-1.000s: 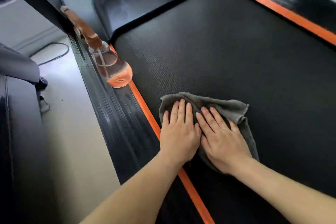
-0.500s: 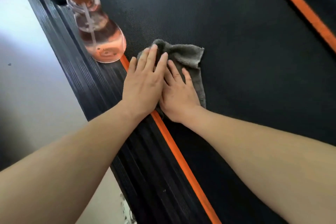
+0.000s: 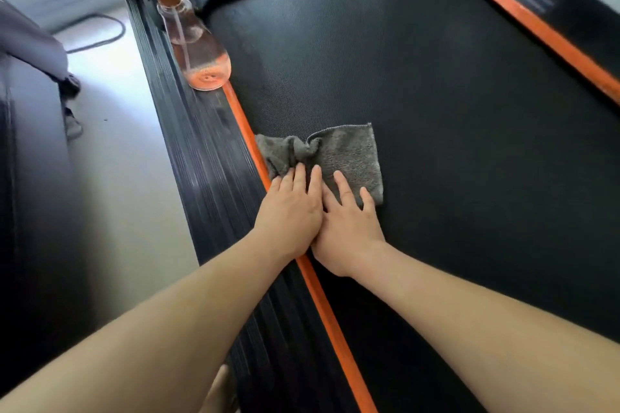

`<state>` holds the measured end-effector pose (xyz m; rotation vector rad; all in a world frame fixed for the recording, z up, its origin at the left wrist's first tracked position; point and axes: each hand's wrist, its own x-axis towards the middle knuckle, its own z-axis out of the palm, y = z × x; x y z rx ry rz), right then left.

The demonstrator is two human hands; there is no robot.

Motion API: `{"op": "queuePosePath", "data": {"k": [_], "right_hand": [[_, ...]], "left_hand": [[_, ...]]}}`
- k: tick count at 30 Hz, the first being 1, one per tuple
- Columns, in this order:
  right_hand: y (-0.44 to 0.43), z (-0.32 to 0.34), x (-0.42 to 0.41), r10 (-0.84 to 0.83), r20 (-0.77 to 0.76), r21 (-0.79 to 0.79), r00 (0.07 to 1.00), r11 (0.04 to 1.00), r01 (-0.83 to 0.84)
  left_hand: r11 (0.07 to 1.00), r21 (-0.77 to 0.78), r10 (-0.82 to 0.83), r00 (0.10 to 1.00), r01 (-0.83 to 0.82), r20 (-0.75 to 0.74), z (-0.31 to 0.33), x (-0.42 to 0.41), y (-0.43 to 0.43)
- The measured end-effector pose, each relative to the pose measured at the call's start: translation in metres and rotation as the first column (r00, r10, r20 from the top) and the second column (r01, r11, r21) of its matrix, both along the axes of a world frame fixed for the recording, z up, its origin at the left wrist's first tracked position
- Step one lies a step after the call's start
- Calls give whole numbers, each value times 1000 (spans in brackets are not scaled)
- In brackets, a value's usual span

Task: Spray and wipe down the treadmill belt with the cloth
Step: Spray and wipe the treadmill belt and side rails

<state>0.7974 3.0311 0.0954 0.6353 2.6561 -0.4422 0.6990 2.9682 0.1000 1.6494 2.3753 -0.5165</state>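
A grey cloth lies on the black treadmill belt, against the left orange stripe. My left hand and my right hand lie side by side with flat, straight fingers pressing on the cloth's near edge. The heel of my left hand covers the orange stripe. A clear spray bottle with pinkish liquid and a copper-coloured head stands on the ribbed left side rail, beyond the cloth.
A second orange stripe and the right side rail run along the belt's far side. Left of the treadmill are pale floor, a dark cable and a dark piece of furniture.
Both hands have pulled the cloth back along the left stripe, away from the spray bottle. The cloth has spread out more beyond the fingers. The camera angle has shifted.
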Motion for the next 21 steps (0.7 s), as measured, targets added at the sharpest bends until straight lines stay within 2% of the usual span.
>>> {"op": "queuePosePath", "data": {"k": [2, 5, 7, 9, 12, 14, 17, 19, 21], "right_hand": [[-8, 8, 34, 53, -18, 13, 998, 999, -53], [-17, 17, 80, 107, 14, 18, 994, 994, -107], [-25, 23, 111, 151, -88, 58, 985, 988, -146], [-34, 22, 135, 165, -201, 124, 966, 982, -142], [-37, 27, 162, 82, -251, 119, 965, 991, -54], [-31, 28, 168, -22, -305, 94, 952, 994, 54], [-20, 21, 147, -180, -387, -32, 904, 983, 182], [-17, 28, 121, -194, -321, -55, 927, 981, 187], [-12, 28, 88, -144, -199, -36, 969, 990, 139]], "left_hand": [[999, -4, 35, 999, -35, 34, 0, 32, -17], [994, 82, 59, 992, -69, 112, 4, 80, -35], [989, 148, -1, 990, -20, 144, 9, 107, -47], [986, 165, 5, 983, -35, 184, 19, 126, -58], [994, 91, 32, 969, -55, 246, 32, 131, -66], [988, 155, -33, 977, 0, 211, 33, 122, -66], [978, 189, -112, 985, 85, 135, 27, 100, -62], [988, 148, -69, 993, 54, 98, 27, 83, -54], [995, 77, 45, 990, -56, 130, 25, 53, -46]]}}
